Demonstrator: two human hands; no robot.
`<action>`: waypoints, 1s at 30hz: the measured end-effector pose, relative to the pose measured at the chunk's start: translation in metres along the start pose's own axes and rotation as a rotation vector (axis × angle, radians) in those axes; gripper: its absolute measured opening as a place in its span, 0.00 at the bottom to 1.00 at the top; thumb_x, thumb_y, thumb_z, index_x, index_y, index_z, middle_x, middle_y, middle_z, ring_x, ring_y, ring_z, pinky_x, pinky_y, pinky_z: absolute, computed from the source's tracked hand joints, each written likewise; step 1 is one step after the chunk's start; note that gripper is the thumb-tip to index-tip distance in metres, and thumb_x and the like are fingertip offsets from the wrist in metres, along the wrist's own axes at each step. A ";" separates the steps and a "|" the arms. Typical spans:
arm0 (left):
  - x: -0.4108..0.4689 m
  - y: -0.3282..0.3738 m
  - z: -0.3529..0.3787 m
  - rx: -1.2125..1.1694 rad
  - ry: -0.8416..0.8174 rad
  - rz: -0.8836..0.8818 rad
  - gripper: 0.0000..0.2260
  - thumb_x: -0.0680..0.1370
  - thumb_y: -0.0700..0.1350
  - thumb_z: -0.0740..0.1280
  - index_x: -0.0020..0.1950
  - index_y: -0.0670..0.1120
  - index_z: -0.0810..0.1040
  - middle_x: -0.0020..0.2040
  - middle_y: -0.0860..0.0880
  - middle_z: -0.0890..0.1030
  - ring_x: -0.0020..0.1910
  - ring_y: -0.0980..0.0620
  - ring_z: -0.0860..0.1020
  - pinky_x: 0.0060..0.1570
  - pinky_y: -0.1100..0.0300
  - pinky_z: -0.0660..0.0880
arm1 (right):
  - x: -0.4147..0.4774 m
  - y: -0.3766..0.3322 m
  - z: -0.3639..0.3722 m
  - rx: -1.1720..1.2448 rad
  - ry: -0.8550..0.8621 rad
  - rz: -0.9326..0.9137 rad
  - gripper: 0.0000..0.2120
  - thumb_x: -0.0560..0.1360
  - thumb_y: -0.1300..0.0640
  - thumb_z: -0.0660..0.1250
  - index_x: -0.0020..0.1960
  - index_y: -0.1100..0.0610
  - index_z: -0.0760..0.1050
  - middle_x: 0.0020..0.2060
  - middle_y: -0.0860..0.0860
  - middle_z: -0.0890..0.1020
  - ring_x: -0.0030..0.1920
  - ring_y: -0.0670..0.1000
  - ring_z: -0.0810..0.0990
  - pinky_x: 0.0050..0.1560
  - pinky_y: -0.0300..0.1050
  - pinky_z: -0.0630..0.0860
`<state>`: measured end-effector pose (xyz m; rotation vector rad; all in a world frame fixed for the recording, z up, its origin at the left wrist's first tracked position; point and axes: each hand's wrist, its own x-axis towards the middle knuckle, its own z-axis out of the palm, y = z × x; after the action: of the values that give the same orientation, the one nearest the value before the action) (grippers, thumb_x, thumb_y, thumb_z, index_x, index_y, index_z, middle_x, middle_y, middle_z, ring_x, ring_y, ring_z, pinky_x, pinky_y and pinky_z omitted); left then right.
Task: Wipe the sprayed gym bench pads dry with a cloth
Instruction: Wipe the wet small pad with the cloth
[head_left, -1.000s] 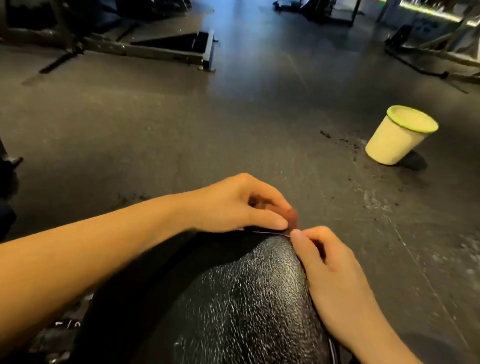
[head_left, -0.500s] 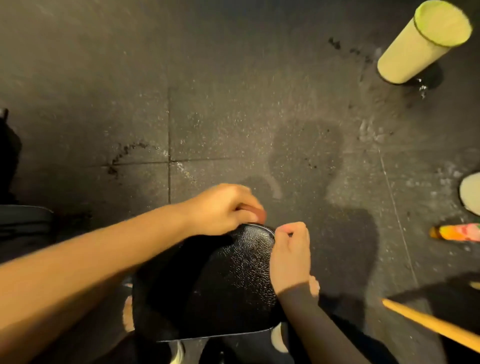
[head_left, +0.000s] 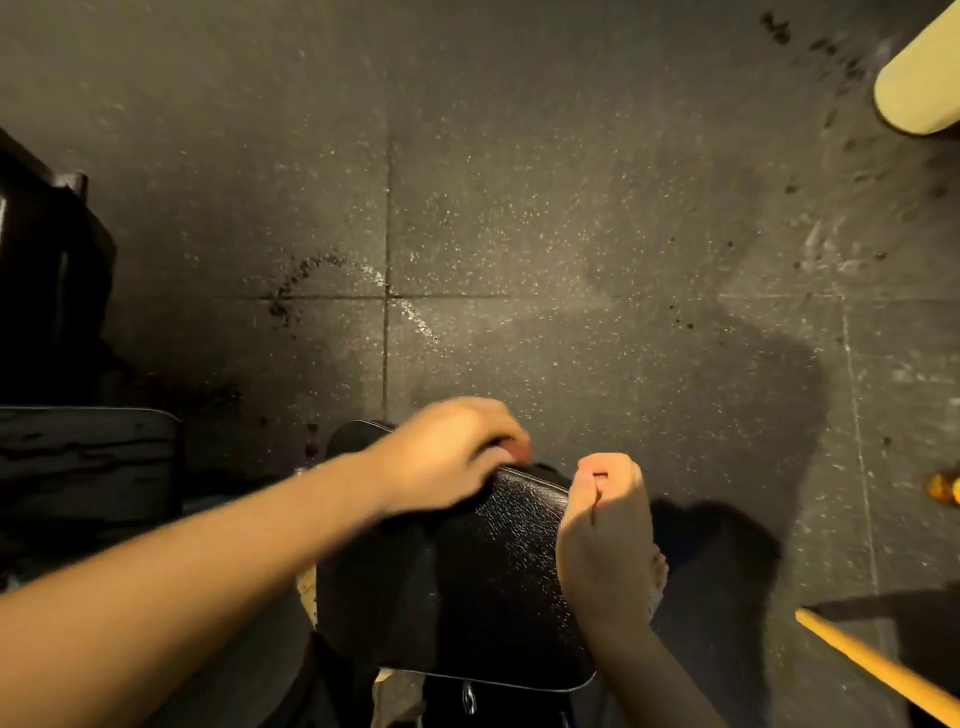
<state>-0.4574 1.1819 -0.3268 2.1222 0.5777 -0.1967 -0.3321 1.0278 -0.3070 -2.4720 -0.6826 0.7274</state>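
Observation:
A black textured bench pad (head_left: 498, 571) lies below me, speckled with small shiny droplets. My left hand (head_left: 447, 457) reaches over the pad's far edge, its fingers curled round a small reddish-brown thing (head_left: 515, 448), mostly hidden, which may be the cloth. My right hand (head_left: 605, 530) sits at the pad's far right corner, with its fingers curled over the edge there. The two hands are a short gap apart.
A cream bucket (head_left: 919, 88) stands on the dark rubber floor at the top right. A yellow wooden handle (head_left: 872, 670) slants across the bottom right. Another dark pad (head_left: 83, 457) and black equipment (head_left: 47, 260) are on the left. A small orange object (head_left: 943, 488) lies at the right edge.
The view has tipped from across the gym floor to straight down. Both hands stay at the pad's far edge, and the right hand has curled tighter at the corner.

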 end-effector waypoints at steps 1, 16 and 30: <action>0.007 0.018 0.011 -0.039 -0.007 0.037 0.09 0.81 0.42 0.65 0.57 0.49 0.82 0.54 0.54 0.82 0.56 0.54 0.78 0.61 0.60 0.72 | 0.008 -0.004 0.003 0.038 -0.029 0.016 0.06 0.82 0.57 0.58 0.48 0.50 0.71 0.42 0.46 0.76 0.41 0.48 0.75 0.43 0.43 0.65; -0.059 -0.094 -0.027 0.163 0.068 -0.277 0.10 0.77 0.39 0.64 0.55 0.49 0.80 0.54 0.50 0.82 0.56 0.48 0.79 0.59 0.52 0.75 | 0.020 -0.043 0.053 -0.299 -0.280 -0.458 0.11 0.79 0.48 0.58 0.47 0.51 0.76 0.40 0.45 0.77 0.43 0.51 0.77 0.44 0.49 0.71; -0.111 -0.112 0.020 -0.197 0.598 -0.696 0.12 0.77 0.34 0.64 0.55 0.47 0.81 0.54 0.48 0.84 0.56 0.45 0.79 0.54 0.56 0.71 | 0.007 -0.040 0.076 -0.542 -0.100 -0.672 0.12 0.77 0.50 0.58 0.37 0.52 0.73 0.30 0.48 0.73 0.33 0.53 0.75 0.31 0.47 0.73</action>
<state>-0.6061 1.1835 -0.3824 1.6968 1.6109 0.1207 -0.3850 1.0847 -0.3448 -2.3903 -1.8252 0.4322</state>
